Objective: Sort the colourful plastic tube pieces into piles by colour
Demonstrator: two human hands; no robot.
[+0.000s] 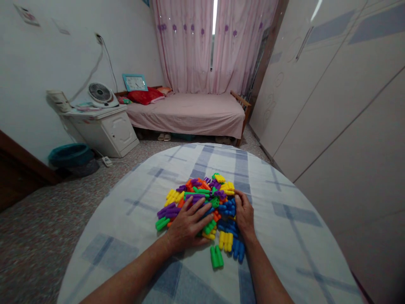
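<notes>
A heap of plastic building blocks (198,190) in purple, green, yellow, orange and blue lies on the round table. My left hand (190,221) rests palm down on the heap's near left side, its fingers spread over the blocks. Along the right edge of the heap, my right hand (244,213) is curved beside the blue blocks (227,207); its fingertips are partly hidden. Nearer to me, a green block (217,257) sits apart from the pile, by a yellow block (225,241) and a blue block (238,250). The blocks under my left palm are hidden.
A plaid cloth (284,245) covers the round table. Beyond it stand a bed (190,109) and a white cabinet (118,131) bearing a fan (100,93). A bin (71,156) is on the left floor; a wardrobe (332,105) lines the right.
</notes>
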